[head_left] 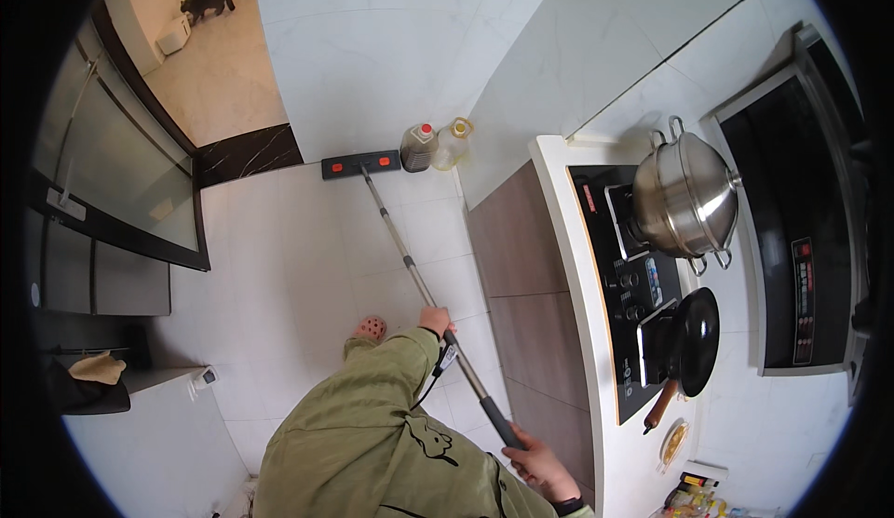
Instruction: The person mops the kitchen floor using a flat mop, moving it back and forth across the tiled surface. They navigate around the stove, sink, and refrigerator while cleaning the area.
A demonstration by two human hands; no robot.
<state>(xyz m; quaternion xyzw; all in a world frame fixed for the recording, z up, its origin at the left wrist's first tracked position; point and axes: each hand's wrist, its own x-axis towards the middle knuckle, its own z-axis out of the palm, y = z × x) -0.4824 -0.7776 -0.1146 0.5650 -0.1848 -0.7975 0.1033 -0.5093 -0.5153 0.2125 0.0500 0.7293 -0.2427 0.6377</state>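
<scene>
I hold a long metal mop handle (410,262) with both hands. My left hand (435,319), in a green sleeve, grips the pole midway. My right hand (538,464) grips the dark foam end near my body. The flat dark mop head (360,164) with two orange clips rests on the white tiled floor against the far wall. Right beside the mop head stand two bottles: a dark one with a red cap (419,148) and a yellow oil bottle (453,143).
To the right is a white counter (570,267) with a black stove, a steel pot (684,197) and a black frying pan (694,341). A sliding glass door (121,192) is at left. A black cat (207,0) stands in the far room. My pink slipper (372,328) shows below.
</scene>
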